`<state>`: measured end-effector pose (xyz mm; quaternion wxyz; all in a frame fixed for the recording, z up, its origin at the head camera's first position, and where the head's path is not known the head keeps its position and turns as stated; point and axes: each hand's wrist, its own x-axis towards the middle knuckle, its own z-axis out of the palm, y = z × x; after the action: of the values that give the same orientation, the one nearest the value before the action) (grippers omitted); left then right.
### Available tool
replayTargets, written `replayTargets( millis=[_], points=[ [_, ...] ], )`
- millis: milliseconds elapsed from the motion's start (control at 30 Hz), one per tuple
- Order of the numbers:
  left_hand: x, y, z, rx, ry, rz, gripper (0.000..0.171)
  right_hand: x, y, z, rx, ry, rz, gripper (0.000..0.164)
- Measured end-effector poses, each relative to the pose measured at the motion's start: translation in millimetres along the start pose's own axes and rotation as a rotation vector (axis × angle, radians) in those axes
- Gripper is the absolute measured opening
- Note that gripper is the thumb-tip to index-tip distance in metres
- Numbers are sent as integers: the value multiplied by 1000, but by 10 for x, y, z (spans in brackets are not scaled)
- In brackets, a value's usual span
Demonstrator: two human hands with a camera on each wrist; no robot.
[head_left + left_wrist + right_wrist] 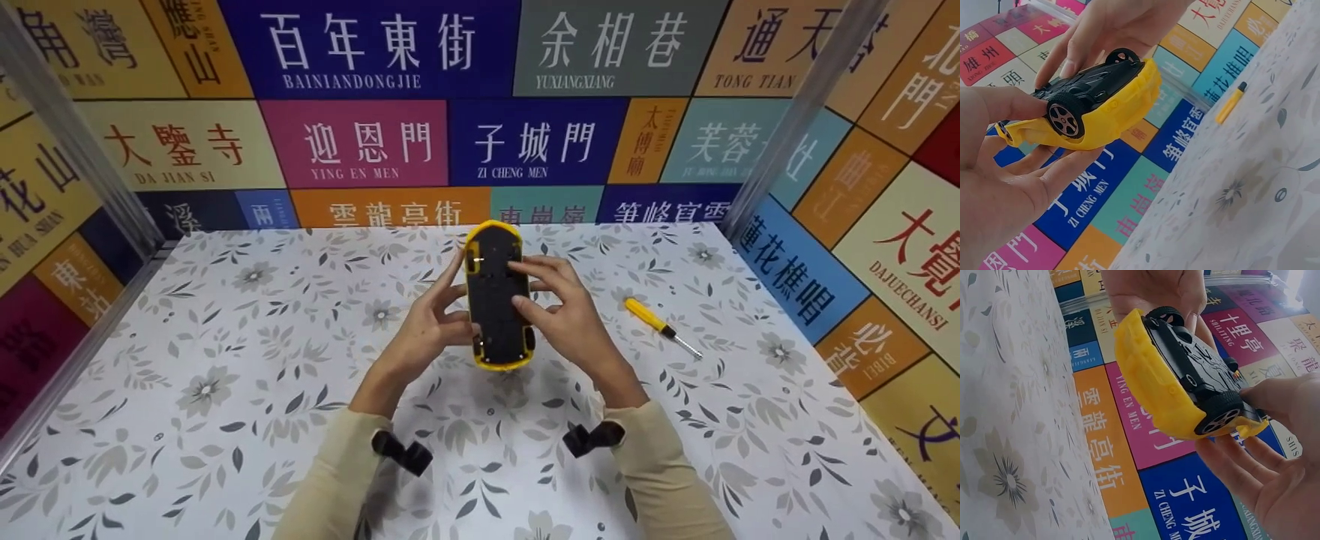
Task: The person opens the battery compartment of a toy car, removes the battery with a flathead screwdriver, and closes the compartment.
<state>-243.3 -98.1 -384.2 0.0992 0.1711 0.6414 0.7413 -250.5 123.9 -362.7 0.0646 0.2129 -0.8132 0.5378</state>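
A yellow toy car (pixel 496 300) is held up above the table with its black underside turned toward the head camera. My left hand (pixel 426 330) grips its left side; in the left wrist view the thumb lies by a black wheel (pixel 1065 118) and the fingers reach beneath the yellow body. From the right, my right hand (pixel 570 319) holds the opposite side, its thumb against the black chassis (pixel 1202 363) and its fingers under the body in the right wrist view. The roof of the car faces away and is hidden in the head view.
To the right of the hands, a screwdriver (pixel 660 326) with a yellow handle lies on the table. A white cloth (pixel 225 322) with grey flowers and leaves covers the tabletop. Behind it and at both sides stand panels (pixel 386 49) of coloured signs.
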Motion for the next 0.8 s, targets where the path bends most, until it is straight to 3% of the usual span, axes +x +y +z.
replayTargets(
  millis=[167,467,800],
  points=[
    [38,-94,2,5,2,-39,101,9,53,3,-14,-37,21,37],
    [80,-257,-28,21,32,-90,101,35,158,55,14,-87,161,37],
    [120,-484,-23,0,55,-194,102,69,303,145,-54,-77,317,37]
  ],
)
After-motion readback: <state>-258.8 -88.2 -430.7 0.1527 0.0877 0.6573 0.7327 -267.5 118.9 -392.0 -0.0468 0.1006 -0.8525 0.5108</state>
